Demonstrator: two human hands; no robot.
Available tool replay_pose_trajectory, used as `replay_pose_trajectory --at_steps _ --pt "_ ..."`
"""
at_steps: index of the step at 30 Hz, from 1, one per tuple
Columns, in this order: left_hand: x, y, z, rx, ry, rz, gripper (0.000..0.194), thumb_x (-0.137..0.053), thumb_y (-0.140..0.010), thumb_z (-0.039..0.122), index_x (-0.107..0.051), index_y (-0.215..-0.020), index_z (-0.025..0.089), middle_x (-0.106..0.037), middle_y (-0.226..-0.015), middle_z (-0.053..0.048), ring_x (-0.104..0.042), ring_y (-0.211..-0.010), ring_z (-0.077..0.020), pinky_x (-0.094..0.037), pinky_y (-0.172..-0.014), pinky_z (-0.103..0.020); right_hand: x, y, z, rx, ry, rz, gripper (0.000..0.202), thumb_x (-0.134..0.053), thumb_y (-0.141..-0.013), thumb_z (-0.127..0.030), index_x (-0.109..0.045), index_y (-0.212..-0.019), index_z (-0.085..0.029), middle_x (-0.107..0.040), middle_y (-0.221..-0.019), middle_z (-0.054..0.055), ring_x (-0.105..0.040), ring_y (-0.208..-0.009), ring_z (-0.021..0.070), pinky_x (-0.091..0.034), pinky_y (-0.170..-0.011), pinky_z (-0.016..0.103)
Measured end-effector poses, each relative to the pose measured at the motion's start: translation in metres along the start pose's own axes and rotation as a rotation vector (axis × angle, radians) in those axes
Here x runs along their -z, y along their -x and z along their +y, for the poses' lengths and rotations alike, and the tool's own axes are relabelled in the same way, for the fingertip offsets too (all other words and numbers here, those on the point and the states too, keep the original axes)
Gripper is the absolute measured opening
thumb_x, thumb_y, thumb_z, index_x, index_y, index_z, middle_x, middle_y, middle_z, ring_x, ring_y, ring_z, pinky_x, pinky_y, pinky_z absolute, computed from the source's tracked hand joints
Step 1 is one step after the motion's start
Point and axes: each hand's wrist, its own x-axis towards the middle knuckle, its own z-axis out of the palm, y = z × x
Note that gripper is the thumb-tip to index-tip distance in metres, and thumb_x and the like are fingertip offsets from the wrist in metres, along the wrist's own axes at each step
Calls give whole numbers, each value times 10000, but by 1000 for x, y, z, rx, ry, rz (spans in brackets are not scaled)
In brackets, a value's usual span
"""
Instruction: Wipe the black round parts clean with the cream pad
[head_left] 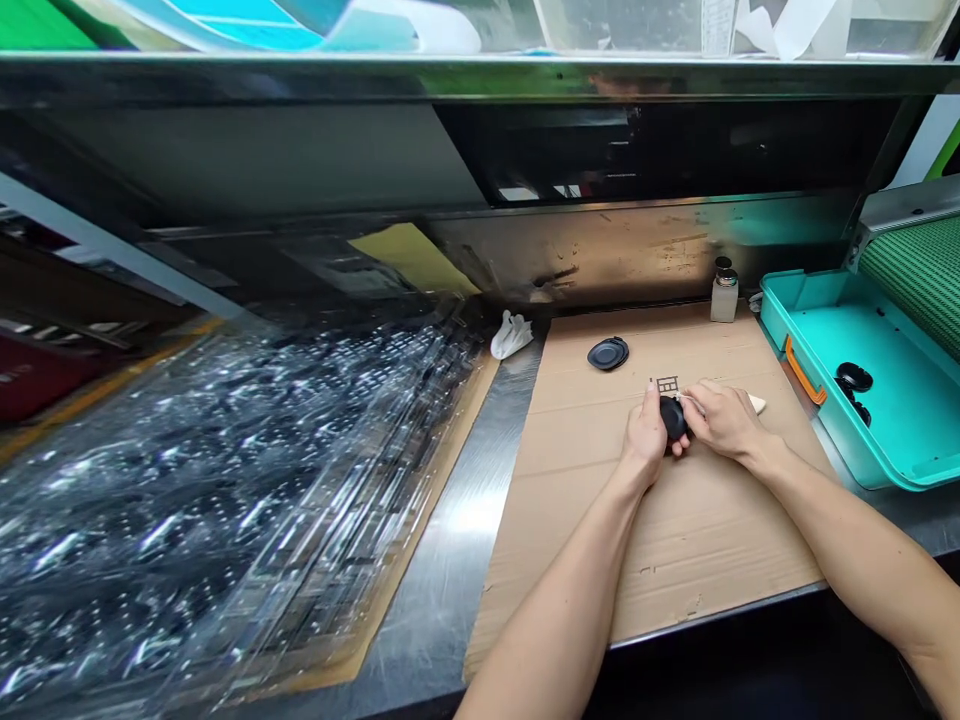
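Observation:
Over a cardboard sheet (570, 440), my left hand (646, 432) is closed around a round black part (673, 417). My right hand (716, 415) has its fingers pinched together at the right edge of that part; a thin white tip shows at the fingertips, and a pale pointed end (757, 404) sticks out behind the hand, so it seems to hold a slim tool, mostly hidden. Another black round part (608, 353) lies on the cardboard farther back. Just beyond my hands is a small dark printed grid mark on the cardboard.
Stacked clear plastic trays (225, 500) of dark parts fill the left. A white crumpled cloth (511, 335) lies by the cardboard's back left corner, a small bottle (724, 292) at its back right. The teal bin (900, 400) at right holds several black parts. A metal shelf (480, 80) spans above.

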Motion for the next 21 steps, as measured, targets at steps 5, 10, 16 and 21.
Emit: replay_pose_trajectory --at_steps 5,10,16,21 --pt "-1 1 2 -17 -93 -2 734 -317 -928 752 -617 -648 144 -560 -408 -49 -461 -292 -126 -298 -313 -230 2 -1 4 29 8 -34 243 -462 -1021 -325 -687 -1022 -233 -728 -1035 43 -647 -918 196 -366 -703 281" --pt "0 0 2 -14 -88 14 737 -291 -940 743 -623 -666 146 -576 -434 -47 -467 -296 -123 -304 -316 -229 4 0 9 87 9 -69 235 -474 -1019 -330 -692 -1037 -241 -730 -1039 41 -641 -934 195 -359 -710 279" --pt "-1 7 10 -16 -194 -10 712 -292 -969 695 -614 -642 151 -573 -441 -49 -488 -319 -117 -312 -328 -212 5 0 6 57 56 -83 233 -461 -1015 -296 -683 -1013 -226 -724 -1031 56 -634 -935 202 -361 -710 285" --pt "-1 12 13 -32 -254 -40 702 -306 -976 687 -614 -642 151 -540 -408 -36 -491 -313 -116 -323 -341 -201 2 -1 4 55 60 -59 240 -447 -1007 -287 -677 -1000 -218 -718 -1005 67 -629 -929 206 -371 -734 284"
